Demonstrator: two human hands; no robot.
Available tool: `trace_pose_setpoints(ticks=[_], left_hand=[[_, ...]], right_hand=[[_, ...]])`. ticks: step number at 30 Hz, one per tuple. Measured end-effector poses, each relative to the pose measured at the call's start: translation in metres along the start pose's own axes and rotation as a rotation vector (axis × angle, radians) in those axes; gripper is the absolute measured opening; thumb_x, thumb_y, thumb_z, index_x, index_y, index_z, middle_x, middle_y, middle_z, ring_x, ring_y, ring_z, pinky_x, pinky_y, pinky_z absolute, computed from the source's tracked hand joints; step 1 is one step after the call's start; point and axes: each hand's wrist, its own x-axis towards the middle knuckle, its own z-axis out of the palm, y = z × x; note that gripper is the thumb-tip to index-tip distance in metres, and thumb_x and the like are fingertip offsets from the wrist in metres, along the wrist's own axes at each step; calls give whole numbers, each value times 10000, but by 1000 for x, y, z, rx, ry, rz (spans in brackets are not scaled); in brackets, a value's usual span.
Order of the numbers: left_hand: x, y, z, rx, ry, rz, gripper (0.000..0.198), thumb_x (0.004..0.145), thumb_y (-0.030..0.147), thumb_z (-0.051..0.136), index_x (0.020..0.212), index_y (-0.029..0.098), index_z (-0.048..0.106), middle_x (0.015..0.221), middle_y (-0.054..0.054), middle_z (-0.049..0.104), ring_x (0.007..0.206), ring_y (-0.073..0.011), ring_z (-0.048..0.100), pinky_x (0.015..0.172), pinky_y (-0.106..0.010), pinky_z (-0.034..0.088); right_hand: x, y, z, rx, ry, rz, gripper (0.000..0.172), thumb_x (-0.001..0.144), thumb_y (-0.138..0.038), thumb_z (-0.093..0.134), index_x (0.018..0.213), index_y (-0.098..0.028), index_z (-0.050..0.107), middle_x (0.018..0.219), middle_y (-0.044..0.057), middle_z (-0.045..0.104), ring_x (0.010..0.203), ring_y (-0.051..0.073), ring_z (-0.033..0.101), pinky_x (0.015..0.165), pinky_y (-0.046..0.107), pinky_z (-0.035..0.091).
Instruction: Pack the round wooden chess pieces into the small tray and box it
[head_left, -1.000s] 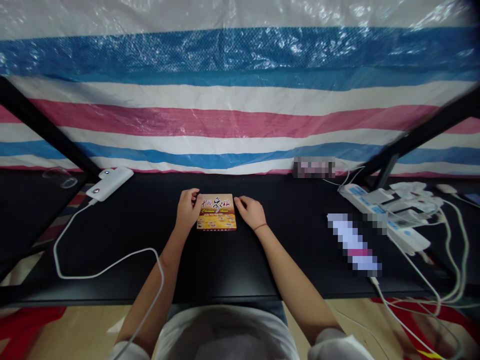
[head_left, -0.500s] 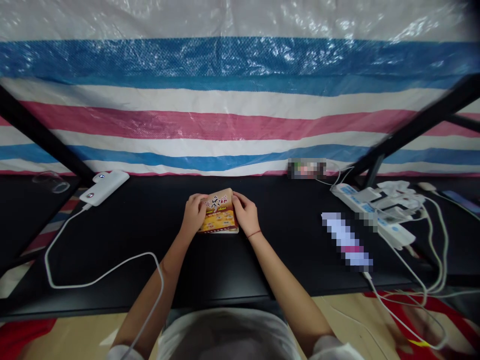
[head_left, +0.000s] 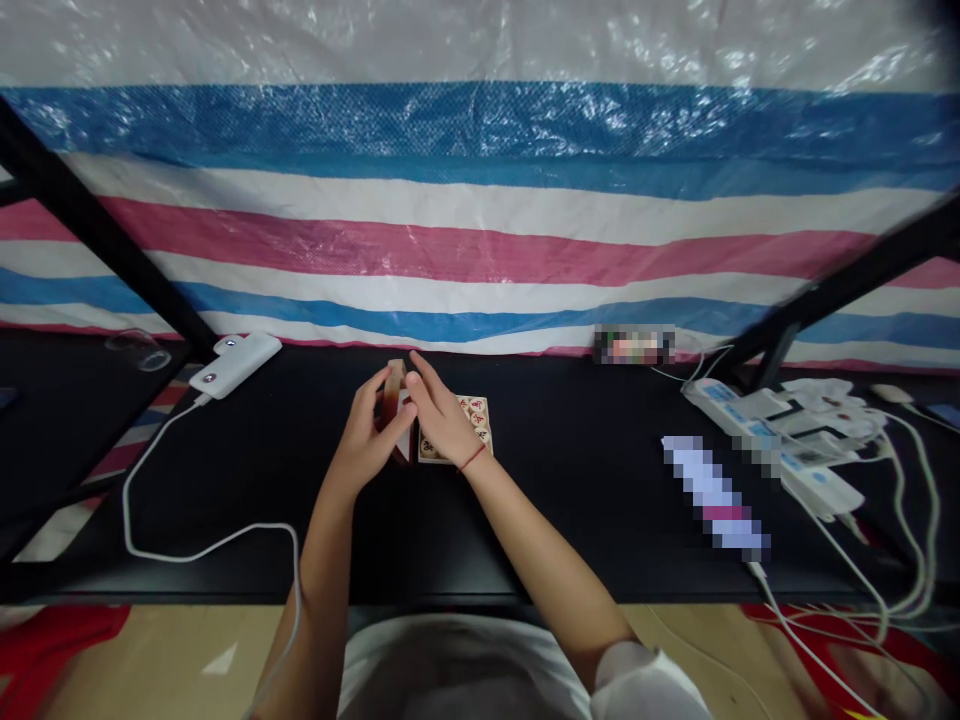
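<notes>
A small Chinese chess box lies open on the black table (head_left: pixel 570 500). Its lid (head_left: pixel 395 410) stands tilted up on edge between my two hands. My left hand (head_left: pixel 367 440) grips the lid from the left. My right hand (head_left: pixel 439 420) crosses over and pinches the lid's top edge with its fingers. Beside them, the open tray (head_left: pixel 475 418) shows several round wooden chess pieces with red and dark characters. My right wrist wears a thin red string.
A white power bank (head_left: pixel 236 364) with a white cable lies at the left. Power strips and tangled white cables (head_left: pixel 795 430) fill the right side. A striped blue, pink and white tarp (head_left: pixel 480 240) hangs behind the table. Black frame bars slant at both sides.
The lid has come off the box and been swung up to the left, uncovering the chess pieces. My right hand moved left across the box onto the lid.
</notes>
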Motion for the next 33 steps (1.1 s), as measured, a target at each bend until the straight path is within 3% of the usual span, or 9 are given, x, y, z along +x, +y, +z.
trace_pose_setpoints(ticks=[4, 6, 9, 12, 16, 18, 20, 24, 33], left_hand=[[-3, -9, -18, 116, 91, -70, 441, 839, 339, 574, 1271, 262, 536, 1359, -80, 505, 1158, -230, 566, 898, -337, 529], [-3, -18, -26, 186, 146, -108, 387, 833, 277, 533, 1215, 248, 587, 1304, -69, 555, 1118, -218, 585, 941, -345, 504], [-1, -37, -34, 299, 206, -215, 403, 821, 250, 503, 1212, 236, 599, 1283, -72, 588, 1042, -218, 614, 931, -358, 504], [2, -54, -34, 450, 213, -252, 373, 823, 259, 489, 1167, 211, 627, 1191, -97, 641, 1063, -257, 606, 974, -418, 470], [5, -52, -19, 715, 377, -110, 367, 828, 278, 503, 1143, 159, 647, 1236, -166, 597, 1192, -331, 521, 1033, -489, 392], [8, -42, -6, 709, 255, -61, 341, 859, 262, 458, 1120, 176, 661, 1130, -139, 655, 1067, -287, 599, 975, -428, 441], [12, -33, 9, 678, 79, -114, 332, 876, 236, 428, 1101, 193, 669, 1045, -107, 693, 960, -246, 641, 893, -360, 480], [15, -27, 32, 687, -108, -173, 304, 885, 208, 418, 1029, 212, 686, 1053, -86, 709, 980, -230, 636, 870, -318, 464], [11, -36, 25, 729, -174, -184, 301, 907, 231, 386, 1025, 222, 663, 1034, -80, 709, 945, -220, 640, 809, -294, 446]], right_hand=[[-6, 25, -34, -136, 131, 87, 447, 950, -436, 410, 1321, -202, 492, 1014, 59, 709, 865, 177, 678, 793, 288, 505], [-12, 49, -56, -371, 218, 173, 325, 920, -344, 466, 1163, -183, 611, 970, 70, 713, 886, 194, 672, 795, 282, 481], [-22, 81, -79, -632, 200, 350, 278, 904, -306, 479, 1071, -181, 664, 906, 80, 724, 869, 226, 674, 754, 287, 463], [-26, 95, -81, -690, 175, 356, 301, 926, -313, 442, 1078, -196, 674, 924, 78, 732, 883, 223, 680, 743, 271, 453], [-22, 95, -71, -715, 146, 331, 324, 933, -326, 423, 1094, -203, 676, 954, 82, 739, 913, 237, 686, 763, 275, 452], [-21, 94, -70, -717, 148, 336, 332, 934, -316, 415, 1104, -200, 676, 988, 89, 737, 929, 243, 686, 776, 281, 455], [-21, 95, -71, -696, 151, 328, 332, 931, -300, 414, 1107, -202, 678, 1008, 85, 734, 946, 238, 683, 783, 275, 460], [-24, 95, -75, -638, 135, 299, 326, 901, -259, 437, 1113, -218, 680, 967, 55, 742, 930, 212, 686, 775, 248, 463], [-22, 94, -63, -604, 94, 255, 337, 851, -251, 497, 1126, -189, 681, 790, 30, 729, 807, 195, 684, 729, 238, 449]])
